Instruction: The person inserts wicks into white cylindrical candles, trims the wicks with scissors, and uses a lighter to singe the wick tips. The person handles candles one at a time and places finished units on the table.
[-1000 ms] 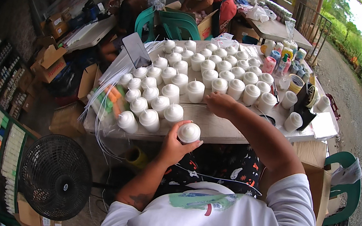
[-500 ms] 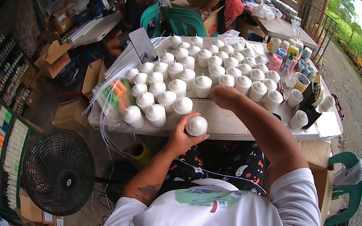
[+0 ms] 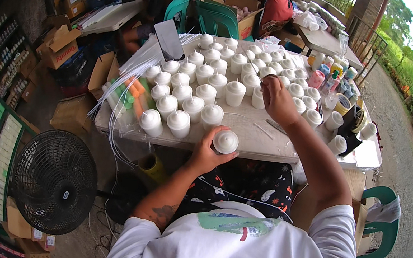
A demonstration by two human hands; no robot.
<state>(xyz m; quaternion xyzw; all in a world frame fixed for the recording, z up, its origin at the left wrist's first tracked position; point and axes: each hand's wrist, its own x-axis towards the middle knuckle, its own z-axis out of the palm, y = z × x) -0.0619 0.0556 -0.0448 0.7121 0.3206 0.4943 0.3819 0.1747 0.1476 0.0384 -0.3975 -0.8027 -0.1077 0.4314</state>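
Observation:
In my left hand [image 3: 206,155], at the table's near edge, is a white candle [image 3: 226,142] with a stepped, pointed top. The fingers and thumb wrap round its side. My right hand [image 3: 277,103] is over the table at the near side of the candle group, with thumb and fingertips pinched together. Whatever they hold is too small or hidden to name. Many similar white candles [image 3: 192,106], several with wicks standing up, are grouped upright across the table [image 3: 238,147]. A slim dark tool [image 3: 276,126] and thin white strips [image 3: 263,131] lie below my right hand.
A phone-like screen [image 3: 168,39] stands behind long white wicks [image 3: 128,72]. Orange and green sticks [image 3: 139,98] lie at the table's left. Paint bottles [image 3: 329,80] and a black tape dispenser [image 3: 351,130] are at the right. A black fan [image 3: 55,181] stands lower left. Two people work beyond.
My right hand has drawn back from a stretched reach, its fingers now showing pinched. The tool and strips on the table have come into sight. My left hand still holds the candle.

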